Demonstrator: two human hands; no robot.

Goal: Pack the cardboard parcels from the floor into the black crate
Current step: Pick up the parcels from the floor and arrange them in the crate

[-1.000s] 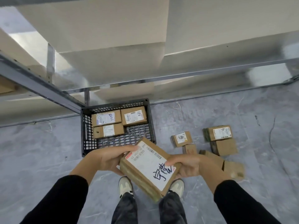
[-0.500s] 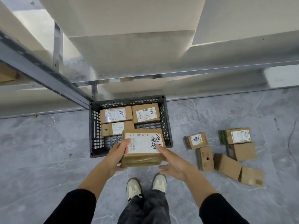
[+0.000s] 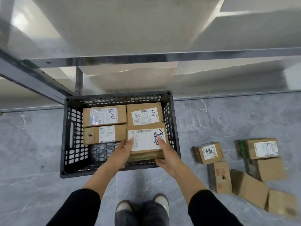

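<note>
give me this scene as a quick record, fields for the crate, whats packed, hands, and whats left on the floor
crate: black crate on the floor, beside a metal rack
packed: three parcels, labels up, along the far side
in hand: held parcel, label up, at the crate's near right corner; cannot tell if it rests on the bottom
hands: left hand grips its left side, right hand its near right edge
left on floor: six parcels, right of the crate

Parcels (image 3: pixel 241 167) right of crate (image 3: pixel 67 136)
</note>
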